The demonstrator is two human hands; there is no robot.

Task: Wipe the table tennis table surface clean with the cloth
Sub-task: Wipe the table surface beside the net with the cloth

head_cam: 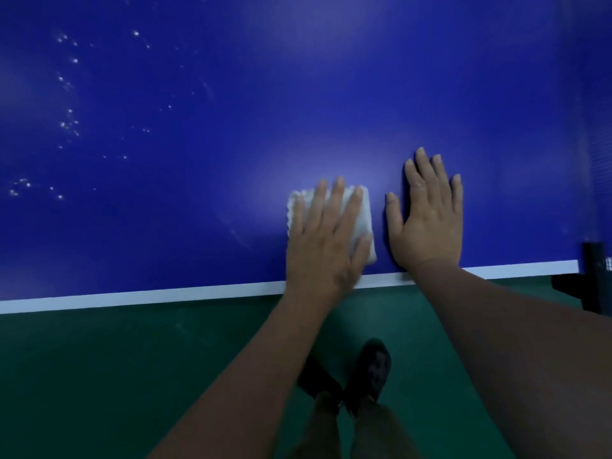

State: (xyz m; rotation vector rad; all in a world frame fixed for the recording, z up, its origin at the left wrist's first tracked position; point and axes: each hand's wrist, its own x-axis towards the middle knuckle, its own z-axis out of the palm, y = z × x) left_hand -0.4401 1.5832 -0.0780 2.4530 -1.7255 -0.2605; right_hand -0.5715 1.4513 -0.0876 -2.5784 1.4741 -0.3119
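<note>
The blue table tennis table fills the upper part of the head view, with a white line along its near edge. A folded white cloth lies on the surface close to that edge. My left hand presses flat on the cloth, fingers spread over it. My right hand rests flat on the bare blue surface just right of the cloth, fingers apart, holding nothing. White specks and droplets are scattered over the left part of the table.
The net and its dark clamp post stand at the table's right edge. Green floor lies below the near edge, where my feet in dark shoes show.
</note>
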